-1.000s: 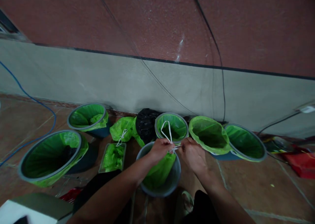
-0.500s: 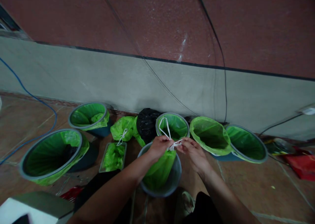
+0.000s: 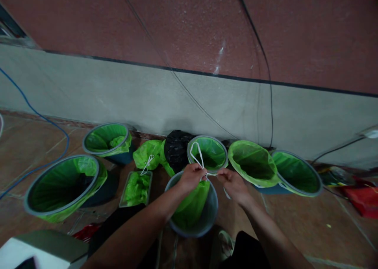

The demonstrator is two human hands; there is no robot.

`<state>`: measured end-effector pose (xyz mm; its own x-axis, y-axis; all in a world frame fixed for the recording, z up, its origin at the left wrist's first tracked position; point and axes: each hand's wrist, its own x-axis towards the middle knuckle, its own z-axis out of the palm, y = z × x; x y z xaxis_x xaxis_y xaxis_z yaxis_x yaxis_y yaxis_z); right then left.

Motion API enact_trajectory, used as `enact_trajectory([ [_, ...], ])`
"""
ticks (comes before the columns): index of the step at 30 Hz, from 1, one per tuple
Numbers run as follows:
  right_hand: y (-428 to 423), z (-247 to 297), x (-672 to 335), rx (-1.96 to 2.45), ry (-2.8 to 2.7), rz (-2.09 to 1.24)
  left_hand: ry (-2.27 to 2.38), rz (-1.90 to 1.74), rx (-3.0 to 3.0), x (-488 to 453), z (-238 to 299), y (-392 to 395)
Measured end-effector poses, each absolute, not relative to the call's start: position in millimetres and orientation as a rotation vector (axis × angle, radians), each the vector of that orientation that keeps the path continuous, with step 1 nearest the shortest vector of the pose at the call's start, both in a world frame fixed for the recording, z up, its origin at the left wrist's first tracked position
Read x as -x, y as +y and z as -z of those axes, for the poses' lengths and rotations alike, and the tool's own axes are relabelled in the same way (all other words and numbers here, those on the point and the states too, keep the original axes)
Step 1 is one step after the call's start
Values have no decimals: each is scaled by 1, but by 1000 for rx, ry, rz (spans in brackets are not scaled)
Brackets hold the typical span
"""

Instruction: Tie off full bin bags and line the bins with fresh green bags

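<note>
A green garbage bag with its neck gathered stands inside a grey bin between my feet. White drawstring comes out of the neck, with one loop standing up above my left hand. That hand is closed, pinching the drawstring at the bag's neck. To its right, my right hand is closed on the other part of the drawstring, which runs taut between the two hands. A loose white end hangs below the right hand. The knot area is partly hidden by my left fingers.
Bins lined with green bags stand along the wall, including a left bin and a right bin. A tied green bag, a black bag and a clear tray lie left of centre. A blue cable crosses the floor.
My right hand has moved slightly right and down, away from my left hand, drawing the drawstring straight between them. My left hand stays at the bag's neck.
</note>
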<state>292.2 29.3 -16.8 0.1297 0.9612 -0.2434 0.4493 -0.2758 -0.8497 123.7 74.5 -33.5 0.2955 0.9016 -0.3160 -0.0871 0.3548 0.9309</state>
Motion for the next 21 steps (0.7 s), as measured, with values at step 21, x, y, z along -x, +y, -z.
enact_trajectory([
  [21,26,30,-295,1921,-1699,-987,1043,-682,-1113,-126,25,70],
])
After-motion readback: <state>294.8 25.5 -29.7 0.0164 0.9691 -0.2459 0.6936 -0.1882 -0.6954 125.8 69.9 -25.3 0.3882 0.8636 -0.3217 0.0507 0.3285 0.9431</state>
